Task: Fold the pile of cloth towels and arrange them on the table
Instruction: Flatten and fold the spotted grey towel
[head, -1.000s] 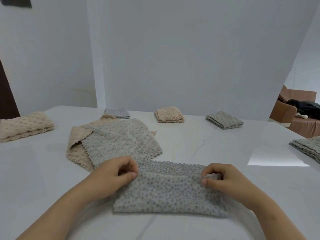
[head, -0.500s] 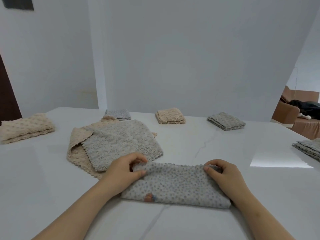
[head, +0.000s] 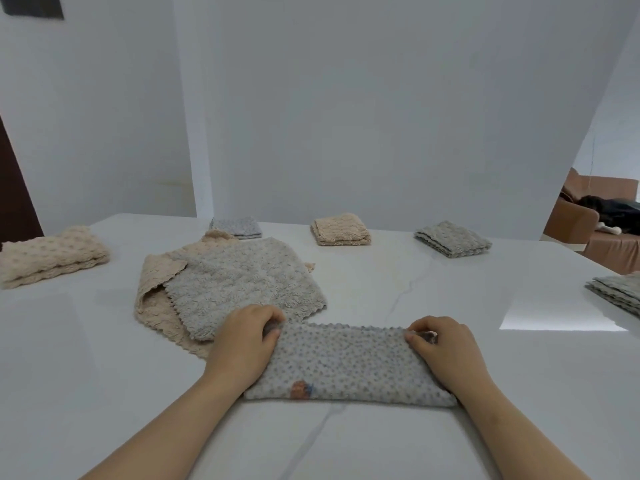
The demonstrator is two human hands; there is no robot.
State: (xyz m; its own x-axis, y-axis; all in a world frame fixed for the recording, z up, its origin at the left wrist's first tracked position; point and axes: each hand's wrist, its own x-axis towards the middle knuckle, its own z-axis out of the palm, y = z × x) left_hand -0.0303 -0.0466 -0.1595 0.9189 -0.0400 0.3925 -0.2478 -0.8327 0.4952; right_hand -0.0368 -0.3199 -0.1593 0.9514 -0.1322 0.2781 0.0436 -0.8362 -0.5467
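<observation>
White marble table (head: 381, 278), seen over a person's two bare forearms. At far left lies a folded beige bobbled towel (head: 52, 256). Next comes a loose pile: a fluffy grey towel (head: 242, 282) spread over a crumpled beige towel (head: 152, 306), with a small folded blue-grey towel (head: 237, 227) behind. The left hand (head: 246, 337) curls its fingers round the far left corner of a grey dotted towel (head: 346, 365), which lies folded in half on the near table. A square folded beige towel (head: 341, 229) sits beyond. The right hand (head: 443, 348) pinches the dotted towel's far right corner. Further right rest a folded grey towel (head: 452, 243) and, at the edge, a grey folded stack (head: 616, 291)
</observation>
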